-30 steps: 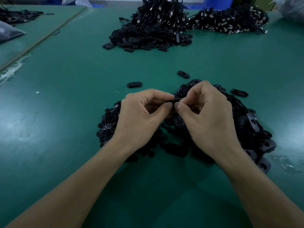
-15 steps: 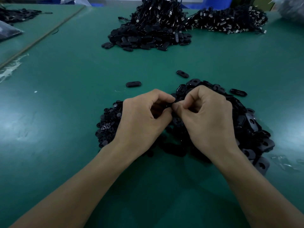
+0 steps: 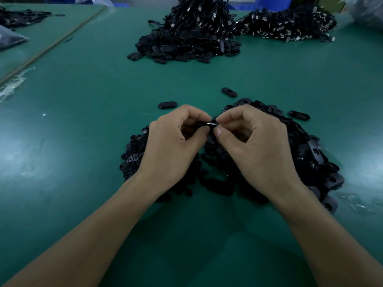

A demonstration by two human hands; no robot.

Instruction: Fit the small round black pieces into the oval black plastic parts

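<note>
A green worktop (image 3: 83, 141) is carrying a tall heap of black corded parts (image 3: 186, 38) near its far edge and a spread of oval black plastic parts (image 3: 306, 154) towards its near edge. Above that spread, the left hand (image 3: 172, 148) and right hand (image 3: 255, 150) are both pinching one small black piece (image 3: 211, 123) between their fingertips; whether it is oval or round, I cannot quite tell.

On table (image 3: 83, 90): small round pieces heap (image 3: 132, 154) near-left touching oval parts heap (image 3: 310, 154) near-right, left hand (image 3: 174, 146) and right hand (image 3: 259, 148) meeting above the join on held oval part (image 3: 210, 123), three loose ovals (image 3: 229, 92) just behind, corded heap (image 3: 186, 44) far behind centre, second corded heap (image 3: 290, 27) to its right.
</note>
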